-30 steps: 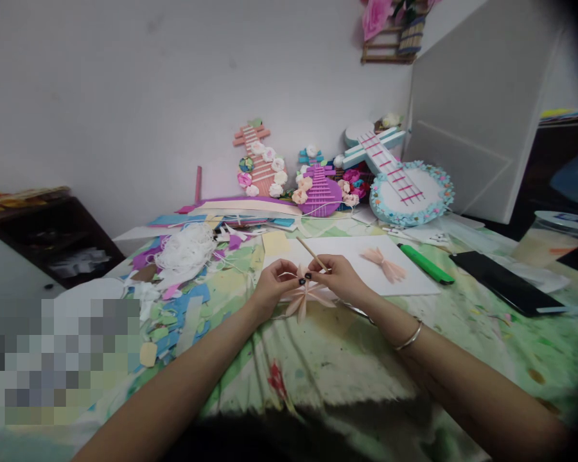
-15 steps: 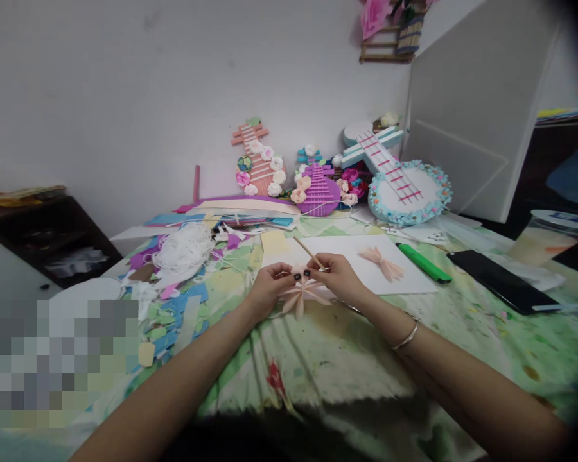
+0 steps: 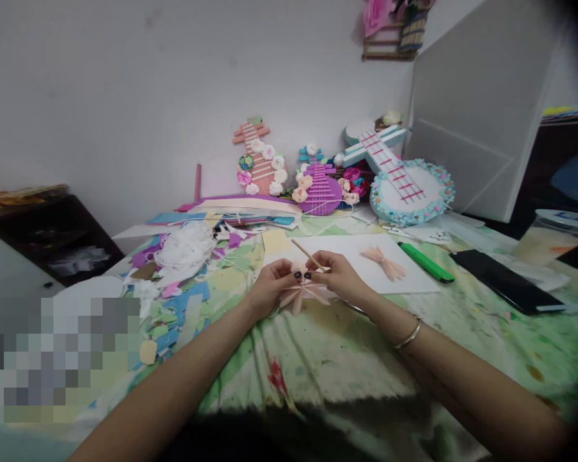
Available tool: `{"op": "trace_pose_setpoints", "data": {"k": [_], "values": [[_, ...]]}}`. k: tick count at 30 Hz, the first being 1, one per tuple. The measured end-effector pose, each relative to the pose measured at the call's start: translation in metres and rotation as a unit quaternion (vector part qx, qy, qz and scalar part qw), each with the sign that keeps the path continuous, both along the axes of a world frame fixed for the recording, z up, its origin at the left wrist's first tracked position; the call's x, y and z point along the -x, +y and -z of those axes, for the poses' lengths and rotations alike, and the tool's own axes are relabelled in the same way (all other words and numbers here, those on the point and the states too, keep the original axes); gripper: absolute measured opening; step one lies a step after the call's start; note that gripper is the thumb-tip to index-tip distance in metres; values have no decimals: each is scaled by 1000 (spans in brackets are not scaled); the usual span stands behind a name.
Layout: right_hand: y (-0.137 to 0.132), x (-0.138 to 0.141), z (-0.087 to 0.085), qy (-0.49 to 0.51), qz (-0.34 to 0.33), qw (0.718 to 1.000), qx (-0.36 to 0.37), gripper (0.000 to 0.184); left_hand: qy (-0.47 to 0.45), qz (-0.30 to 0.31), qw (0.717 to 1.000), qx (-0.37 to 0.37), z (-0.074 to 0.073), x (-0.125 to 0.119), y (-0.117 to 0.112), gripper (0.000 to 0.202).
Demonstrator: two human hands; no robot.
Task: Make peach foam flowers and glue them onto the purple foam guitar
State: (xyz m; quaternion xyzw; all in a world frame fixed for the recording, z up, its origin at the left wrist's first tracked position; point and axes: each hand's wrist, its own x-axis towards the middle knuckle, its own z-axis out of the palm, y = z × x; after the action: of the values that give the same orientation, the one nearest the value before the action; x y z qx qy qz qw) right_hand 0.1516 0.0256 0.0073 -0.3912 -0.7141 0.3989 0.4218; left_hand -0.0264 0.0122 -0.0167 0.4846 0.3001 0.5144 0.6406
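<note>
Cloth (image 3: 327, 359): green, stained, spread beneath everything in hand.
Sheet (image 3: 344, 247): white, flat on the cloth.
Banjo (image 3: 409, 186): blue-rimmed, tilted, at the back.
Left hand (image 3: 272, 285): thumb and fingers pinched together on the pink piece (image 3: 298, 298).
Right hand (image 3: 340, 276): pinched nearly closed around the stick (image 3: 304, 252); it seems to steady the pink piece too, though fingers hide the contact.
Pink piece: between both hands at the sheet's near edge, strips fanned downward.
Second piece (image 3: 384, 262): pink, on the sheet's right part.
Stick: slim, slanting up leftward.
</note>
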Motion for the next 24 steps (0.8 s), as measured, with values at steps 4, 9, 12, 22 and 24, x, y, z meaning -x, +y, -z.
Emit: {"op": "trace_pose_setpoints", "data": {"k": [4,9,12,22,24], "values": [[0,0,-1,0,7,1000,10,12,10,2,1000,-5,1,0,0,27],[-1,0,0,20,-11,1000,10,11,14,5,1000,-2,4,0,1,29],[1,-1,2,16,-11,1000,2,10,14,4,1000,-6,5,0,1,29],[-3,-1,-2,-131,55,978,-153,5,26,0,1000,-17,1,-1,-1,28],[-3,-1,-1,-111,42,984,-130,7,26,2,999,-19,2,-1,-1,29]]}}
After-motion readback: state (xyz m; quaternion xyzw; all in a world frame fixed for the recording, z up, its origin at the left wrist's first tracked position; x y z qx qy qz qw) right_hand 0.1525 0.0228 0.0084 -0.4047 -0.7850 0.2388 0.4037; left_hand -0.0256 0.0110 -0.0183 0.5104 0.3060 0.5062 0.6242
